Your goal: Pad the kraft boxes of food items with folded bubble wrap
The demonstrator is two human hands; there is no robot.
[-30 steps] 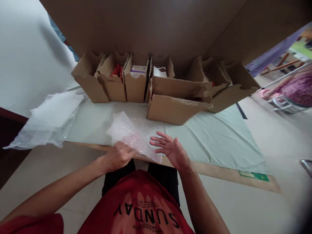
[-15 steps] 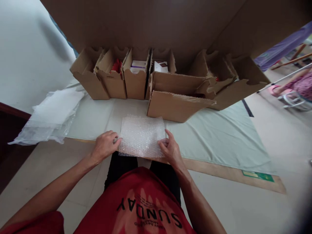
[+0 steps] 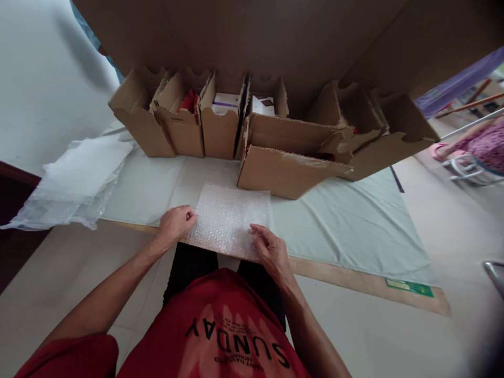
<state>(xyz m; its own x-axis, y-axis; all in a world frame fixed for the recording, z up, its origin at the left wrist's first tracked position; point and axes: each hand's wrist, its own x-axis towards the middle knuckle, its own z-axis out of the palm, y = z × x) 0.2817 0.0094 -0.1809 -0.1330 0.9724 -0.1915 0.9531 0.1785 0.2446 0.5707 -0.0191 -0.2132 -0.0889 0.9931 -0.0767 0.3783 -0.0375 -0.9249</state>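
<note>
A square sheet of bubble wrap [image 3: 230, 218] lies flat on the pale green cloth [image 3: 334, 231] just in front of me. My left hand [image 3: 176, 224] is curled at the sheet's left edge and pinches it. My right hand [image 3: 270, 252] rests on the sheet's near right corner with bent fingers gripping it. Both hands sit at the table's near edge, above my lap.
A row of open cardboard boxes [image 3: 185, 121] with small packets stands at the back. A larger open carton [image 3: 287, 168] lies just beyond the sheet. A pile of clear plastic bags [image 3: 66, 184] sits at the left. A big cardboard panel [image 3: 255, 42] rises behind.
The bubble wrap was held up and crumpled a second ago; it now lies spread flat. My right hand went from open to gripping the near right corner.
</note>
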